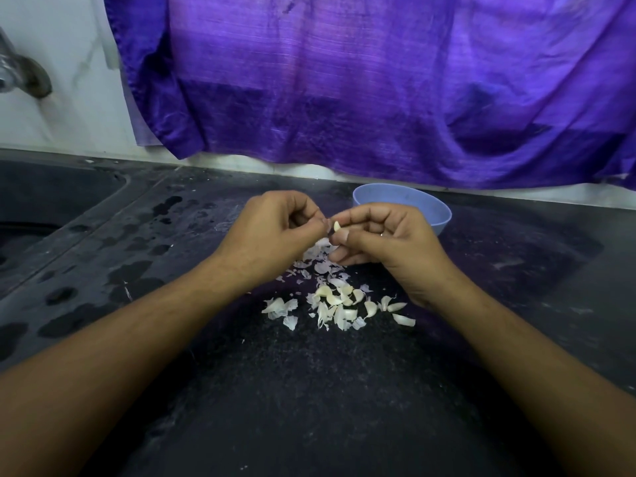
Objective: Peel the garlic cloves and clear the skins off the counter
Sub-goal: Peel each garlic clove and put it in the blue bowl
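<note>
A pale garlic clove [337,226] is held above the dark counter [309,390] between both hands. My right hand [385,242] pinches it between thumb and forefinger. My left hand [275,228] has its fingers curled, with the fingertips pinching at the clove's left side. Below the hands lies a pile of garlic cloves and loose white skins [337,301], spread over the counter. A blue bowl [437,208] stands just behind my right hand; its inside is partly hidden by the hand.
A sink basin [51,201] is sunk into the counter at the far left, with a metal tap [20,74] on the wall above it. Water spots mark the counter's left part. A purple cloth [378,84] hangs along the back wall.
</note>
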Motion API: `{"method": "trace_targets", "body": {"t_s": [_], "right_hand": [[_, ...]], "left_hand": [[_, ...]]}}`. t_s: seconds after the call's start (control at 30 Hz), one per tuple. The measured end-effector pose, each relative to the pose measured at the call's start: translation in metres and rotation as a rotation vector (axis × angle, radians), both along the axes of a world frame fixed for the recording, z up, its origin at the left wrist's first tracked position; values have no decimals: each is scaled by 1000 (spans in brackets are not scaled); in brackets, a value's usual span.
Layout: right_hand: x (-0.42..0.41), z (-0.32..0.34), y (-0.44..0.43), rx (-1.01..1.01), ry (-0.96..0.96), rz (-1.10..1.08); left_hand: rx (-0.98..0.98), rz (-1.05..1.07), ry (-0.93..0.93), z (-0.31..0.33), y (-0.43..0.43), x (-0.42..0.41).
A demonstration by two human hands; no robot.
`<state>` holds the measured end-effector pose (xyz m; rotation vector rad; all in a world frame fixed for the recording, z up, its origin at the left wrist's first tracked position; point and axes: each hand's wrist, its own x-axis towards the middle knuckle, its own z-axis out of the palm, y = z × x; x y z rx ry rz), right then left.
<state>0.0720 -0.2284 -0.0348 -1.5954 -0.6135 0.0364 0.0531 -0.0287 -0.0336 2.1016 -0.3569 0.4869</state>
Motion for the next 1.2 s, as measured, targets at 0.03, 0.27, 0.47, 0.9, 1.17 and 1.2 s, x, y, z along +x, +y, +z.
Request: {"method": "trace_targets", "body": {"t_s": [0.03, 0.27, 0.47, 0.9, 1.17, 1.2], "right_hand": [[0, 0, 0, 4, 13, 4], [-2, 6, -3, 22, 3, 15], [-2, 20, -12, 50, -202, -140], [0, 8, -4, 19, -25, 9], [-3, 7, -1, 86, 75, 54], [-4, 6, 0, 94, 91, 50]], "left_hand": [[-4, 16, 0, 0, 2, 1], [23, 50, 31, -3, 5, 4], [134, 95, 3, 0, 4, 1], [-146, -158, 40, 0, -3, -3], [-187, -168, 8, -1, -1, 1], [-159, -160, -7, -2, -1, 0]]}}
